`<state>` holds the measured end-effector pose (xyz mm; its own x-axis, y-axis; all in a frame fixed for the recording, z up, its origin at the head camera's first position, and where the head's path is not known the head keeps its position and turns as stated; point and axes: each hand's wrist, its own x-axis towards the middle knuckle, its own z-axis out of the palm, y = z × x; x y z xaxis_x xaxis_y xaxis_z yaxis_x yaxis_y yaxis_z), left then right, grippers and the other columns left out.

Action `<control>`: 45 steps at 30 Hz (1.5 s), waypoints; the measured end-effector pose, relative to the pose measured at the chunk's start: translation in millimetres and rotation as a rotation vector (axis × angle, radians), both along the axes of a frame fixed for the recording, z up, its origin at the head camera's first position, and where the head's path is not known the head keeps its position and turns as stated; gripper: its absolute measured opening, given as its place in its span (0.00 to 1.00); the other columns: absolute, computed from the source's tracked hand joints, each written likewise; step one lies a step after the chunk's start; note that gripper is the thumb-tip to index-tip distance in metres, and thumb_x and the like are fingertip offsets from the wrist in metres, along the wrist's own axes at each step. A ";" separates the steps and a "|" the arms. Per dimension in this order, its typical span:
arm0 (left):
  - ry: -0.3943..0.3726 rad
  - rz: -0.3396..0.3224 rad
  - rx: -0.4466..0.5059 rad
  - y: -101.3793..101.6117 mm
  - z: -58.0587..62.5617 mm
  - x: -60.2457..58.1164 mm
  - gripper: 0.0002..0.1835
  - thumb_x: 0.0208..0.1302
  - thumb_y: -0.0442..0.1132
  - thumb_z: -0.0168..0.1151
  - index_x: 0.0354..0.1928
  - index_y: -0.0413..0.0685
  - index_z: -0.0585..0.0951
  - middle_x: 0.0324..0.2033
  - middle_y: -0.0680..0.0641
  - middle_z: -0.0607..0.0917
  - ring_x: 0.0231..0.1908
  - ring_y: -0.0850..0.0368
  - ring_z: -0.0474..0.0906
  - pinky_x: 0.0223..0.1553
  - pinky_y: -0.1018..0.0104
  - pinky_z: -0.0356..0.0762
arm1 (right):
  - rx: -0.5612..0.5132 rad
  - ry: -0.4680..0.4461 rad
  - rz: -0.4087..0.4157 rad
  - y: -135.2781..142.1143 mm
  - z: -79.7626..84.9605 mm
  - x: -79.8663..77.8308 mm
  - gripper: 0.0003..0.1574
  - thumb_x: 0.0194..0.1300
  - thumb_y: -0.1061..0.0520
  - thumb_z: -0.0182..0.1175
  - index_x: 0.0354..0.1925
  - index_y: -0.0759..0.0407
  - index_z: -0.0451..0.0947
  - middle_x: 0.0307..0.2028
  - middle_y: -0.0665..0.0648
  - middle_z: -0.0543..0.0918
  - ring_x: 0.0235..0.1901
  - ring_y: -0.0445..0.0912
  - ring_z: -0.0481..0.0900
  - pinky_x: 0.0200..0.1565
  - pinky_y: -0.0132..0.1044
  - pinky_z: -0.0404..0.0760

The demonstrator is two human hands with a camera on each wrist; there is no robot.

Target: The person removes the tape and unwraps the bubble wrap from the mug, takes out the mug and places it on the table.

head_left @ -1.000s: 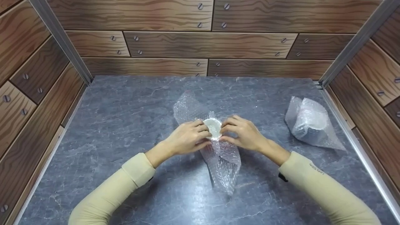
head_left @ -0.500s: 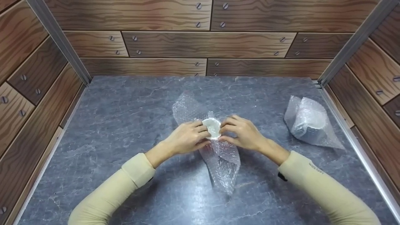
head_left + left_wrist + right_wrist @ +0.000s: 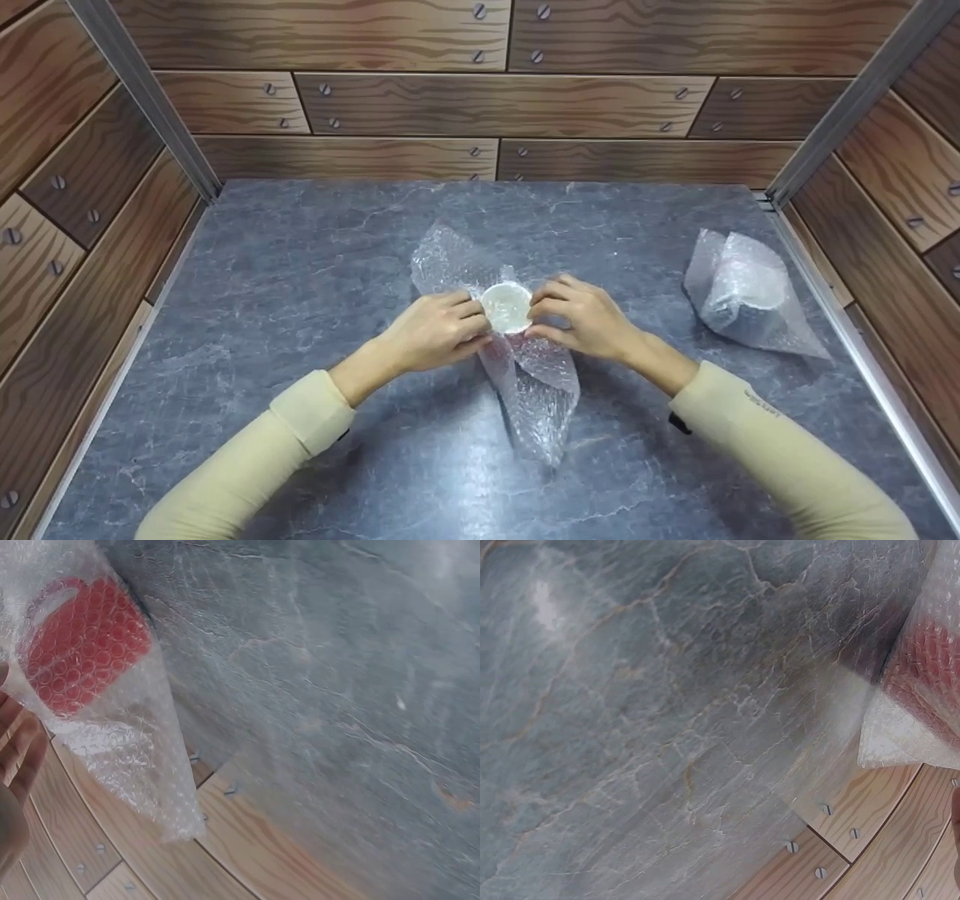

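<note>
A red mug (image 3: 94, 649), its handle showing through the plastic, stands wrapped in clear bubble wrap (image 3: 544, 409) mid-table. Its round white inside (image 3: 508, 307) faces up in the head view, uncovered or under thin film; I cannot tell which. My left hand (image 3: 433, 330) pinches the wrap at the left of the rim with curled fingers. Across from it, my right hand (image 3: 585, 316) holds the wrap at the right of the rim, thumb below the fingers. Only parts of the fingers show in the wrist views. Loose wrap flaps spread toward the back left and the front.
Another bubble-wrapped bundle (image 3: 750, 289) with a pale round end lies at the right of the grey marbled table (image 3: 300, 247). Wood-patterned walls (image 3: 495, 105) and metal rails (image 3: 851, 97) enclose the back and sides.
My left hand has drawn slightly to the left, so more of the mug's white round top shows. The front flap of wrap has shifted a little. My right hand stays nearly still.
</note>
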<state>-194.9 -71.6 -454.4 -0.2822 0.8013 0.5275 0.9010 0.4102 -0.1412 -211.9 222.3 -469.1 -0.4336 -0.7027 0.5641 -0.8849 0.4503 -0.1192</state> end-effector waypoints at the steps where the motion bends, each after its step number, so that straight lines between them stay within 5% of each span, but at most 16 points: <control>1: 0.001 -0.001 0.002 -1.6 0.3 0.6 0.07 0.70 0.46 0.69 0.39 0.52 0.86 0.36 0.53 0.89 0.34 0.58 0.82 0.36 0.68 0.84 | 0.003 -0.002 -0.002 0.2 0.8 0.1 0.16 0.58 0.45 0.77 0.38 0.53 0.87 0.41 0.51 0.89 0.43 0.47 0.83 0.44 0.40 0.87; 18: 0.023 0.012 0.058 -32.9 -12.2 12.8 0.09 0.60 0.44 0.76 0.34 0.52 0.83 0.31 0.53 0.87 0.33 0.58 0.81 0.34 0.68 0.84 | 0.007 -0.011 0.003 0.0 2.1 0.5 0.15 0.58 0.46 0.77 0.38 0.54 0.88 0.41 0.52 0.90 0.42 0.47 0.83 0.42 0.40 0.87; 45: -0.077 0.136 -0.067 -57.2 -44.7 35.7 0.11 0.62 0.49 0.73 0.38 0.53 0.84 0.35 0.53 0.88 0.36 0.56 0.84 0.35 0.64 0.86 | 0.017 -0.002 0.000 1.4 -0.2 -0.7 0.15 0.60 0.44 0.75 0.37 0.52 0.88 0.40 0.50 0.89 0.41 0.46 0.82 0.41 0.36 0.86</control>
<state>-159.1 -128.8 -499.1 -0.4280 0.7859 0.4463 0.8471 0.5209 -0.1049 -212.6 223.6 -469.3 -0.4346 -0.7122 0.5513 -0.8848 0.4519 -0.1138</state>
